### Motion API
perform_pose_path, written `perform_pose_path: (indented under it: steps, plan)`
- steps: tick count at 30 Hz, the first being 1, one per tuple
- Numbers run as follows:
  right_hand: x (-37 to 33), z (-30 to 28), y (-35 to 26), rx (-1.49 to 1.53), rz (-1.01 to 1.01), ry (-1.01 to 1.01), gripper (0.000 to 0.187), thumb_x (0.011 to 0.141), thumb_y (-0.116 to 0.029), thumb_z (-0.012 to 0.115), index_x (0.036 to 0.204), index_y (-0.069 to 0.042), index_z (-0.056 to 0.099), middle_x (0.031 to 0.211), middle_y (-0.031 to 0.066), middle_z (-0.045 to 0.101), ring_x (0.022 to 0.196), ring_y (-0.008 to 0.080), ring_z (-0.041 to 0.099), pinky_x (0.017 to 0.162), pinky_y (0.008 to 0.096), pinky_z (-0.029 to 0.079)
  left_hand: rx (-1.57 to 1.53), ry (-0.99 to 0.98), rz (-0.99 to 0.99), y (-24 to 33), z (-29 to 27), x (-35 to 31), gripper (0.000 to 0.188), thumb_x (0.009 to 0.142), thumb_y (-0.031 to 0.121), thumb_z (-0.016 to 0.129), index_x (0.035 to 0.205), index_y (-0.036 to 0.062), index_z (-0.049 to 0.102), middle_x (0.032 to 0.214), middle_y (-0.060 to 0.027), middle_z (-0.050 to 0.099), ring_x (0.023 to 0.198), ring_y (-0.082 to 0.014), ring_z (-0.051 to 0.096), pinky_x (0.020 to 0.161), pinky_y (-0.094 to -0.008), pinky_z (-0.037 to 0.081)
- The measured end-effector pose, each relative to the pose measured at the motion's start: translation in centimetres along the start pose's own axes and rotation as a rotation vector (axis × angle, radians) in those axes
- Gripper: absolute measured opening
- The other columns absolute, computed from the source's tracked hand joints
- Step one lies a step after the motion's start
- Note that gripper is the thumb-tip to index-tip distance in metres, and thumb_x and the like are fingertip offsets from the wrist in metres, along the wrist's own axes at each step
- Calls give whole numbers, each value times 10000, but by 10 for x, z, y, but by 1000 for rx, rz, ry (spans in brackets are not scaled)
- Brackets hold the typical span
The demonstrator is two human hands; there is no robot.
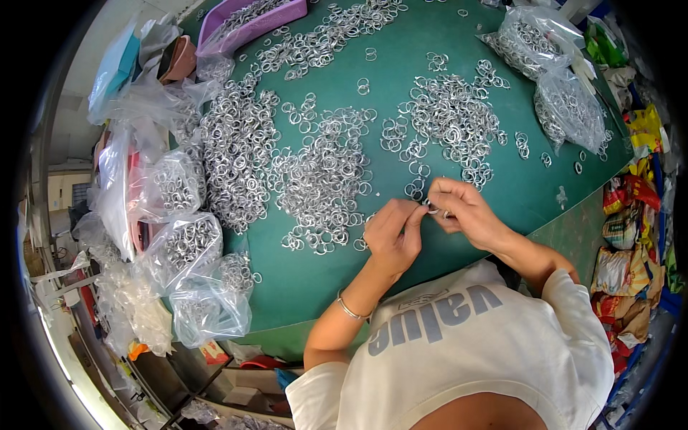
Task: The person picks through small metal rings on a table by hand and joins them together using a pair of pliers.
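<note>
My left hand (394, 233) and my right hand (464, 211) meet near the table's front edge, fingertips almost touching. Both are closed in a pinch around a small silver metal ring (433, 211), mostly covered by the fingers. A bracelet circles my left wrist. Just beyond the fingertips lie a few linked-looking rings (416, 188). Left of my left hand spreads a broad heap of metal rings (322, 179); beyond my right hand is another ring pile (455, 118). Whether the rings in these piles are joined I cannot tell.
A green table (301, 287) carries everything. Clear plastic bags (188, 240) of rings crowd its left side, and more bags (570, 107) sit at the far right. A purple tray (290, 13) with rings stands at the back. Colourful packages (623, 265) are stacked beyond the right edge.
</note>
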State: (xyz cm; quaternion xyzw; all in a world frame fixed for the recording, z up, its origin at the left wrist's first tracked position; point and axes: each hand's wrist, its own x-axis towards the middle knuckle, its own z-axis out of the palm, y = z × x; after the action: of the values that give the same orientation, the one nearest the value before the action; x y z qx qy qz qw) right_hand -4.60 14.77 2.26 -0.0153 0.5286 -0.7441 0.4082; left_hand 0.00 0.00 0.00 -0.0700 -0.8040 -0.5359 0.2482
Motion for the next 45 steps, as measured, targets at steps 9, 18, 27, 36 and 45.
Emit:
perform_pose_path:
  steps: [9, 18, 27, 36, 45]
  plan:
    - [0, 7, 15, -108, -179, 67, 203, 932, -152, 440, 747, -68, 442, 588, -46, 336, 500, 31, 263, 427, 221, 205, -314, 86, -389, 4, 4, -2, 151, 854, 29, 552, 726, -43, 585, 603, -65, 566, 499, -121, 515, 459, -222, 390]
    - [8, 11, 17, -508, -551, 157, 160, 922, -108, 451, 794, -13, 471, 624, 0, 470, 511, 63, 349, 447, 233, 272, -1086, 52, -972, 10, 1, 9, 312, 914, 209, 529, 675, 10, 552, 572, -14, 468, 494, -96, 434, 457, -227, 331]
    - [13, 8, 11, -650, -607, 87, 153, 921, -125, 451, 825, -11, 479, 628, 32, 509, 483, 97, 374, 441, 254, 291, -814, 85, -823, 14, -4, 10, 312, 915, 184, 526, 672, -10, 558, 555, -14, 466, 472, -94, 436, 440, -229, 332]
    - [11, 16, 1, -622, -592, 51, 146, 912, -106, 454, 815, -1, 486, 663, 83, 521, 555, 151, 508, 498, 290, 383, -1108, -3, -1048, 7, -10, 12, 344, 924, 231, 508, 672, 1, 552, 577, -28, 466, 487, -108, 423, 457, -235, 333]
    - [8, 14, -4, -887, -594, -7, 88, 887, -83, 474, 858, 0, 479, 709, 127, 520, 618, 278, 535, 550, 350, 411, -889, 86, -837, 12, -11, 1, 281, 902, 157, 546, 691, -23, 590, 551, -33, 498, 461, -108, 473, 437, -218, 366]
